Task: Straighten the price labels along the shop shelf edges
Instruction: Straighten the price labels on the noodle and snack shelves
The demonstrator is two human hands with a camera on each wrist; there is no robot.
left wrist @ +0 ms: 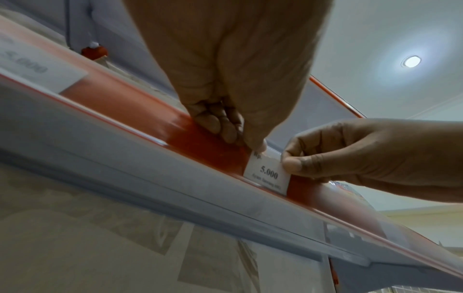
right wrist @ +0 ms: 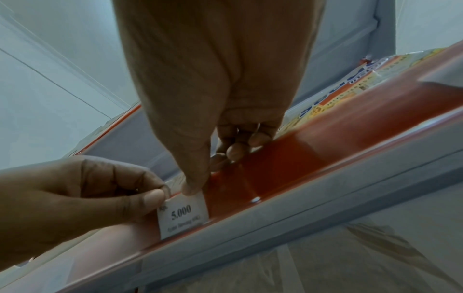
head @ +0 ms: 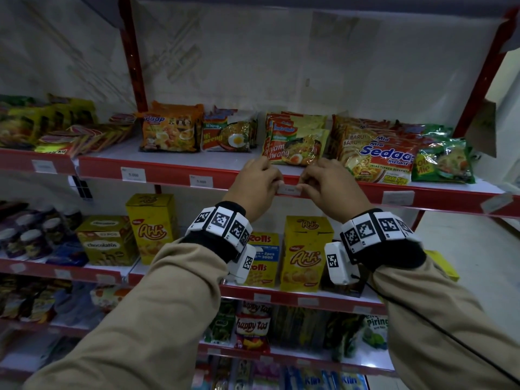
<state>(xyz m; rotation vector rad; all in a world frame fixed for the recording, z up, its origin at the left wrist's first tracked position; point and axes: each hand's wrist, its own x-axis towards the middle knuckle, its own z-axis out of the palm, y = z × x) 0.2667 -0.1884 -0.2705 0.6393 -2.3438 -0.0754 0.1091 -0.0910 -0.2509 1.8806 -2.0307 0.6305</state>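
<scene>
A white price label (head: 289, 190) printed "5.000" sits in the red shelf edge strip (head: 174, 171), below the noodle packs. My left hand (head: 274, 183) pinches its upper left corner, and my right hand (head: 306, 183) pinches its upper right corner. In the left wrist view the left hand (left wrist: 253, 143) has its thumb tip on the label (left wrist: 269, 175), with the right hand's thumb (left wrist: 293, 164) on the other side. In the right wrist view the right hand (right wrist: 194, 186) holds the label (right wrist: 184, 214) from above, facing the left hand (right wrist: 150, 198).
More labels (head: 133, 175) (head: 201, 181) (head: 398, 197) sit along the same strip; one at the far right (head: 496, 202) is tilted. Noodle packs (head: 295, 144) lie just behind my hands. Yellow snack boxes (head: 305, 254) stand on the shelf below. A red upright (head: 478, 88) borders the right end.
</scene>
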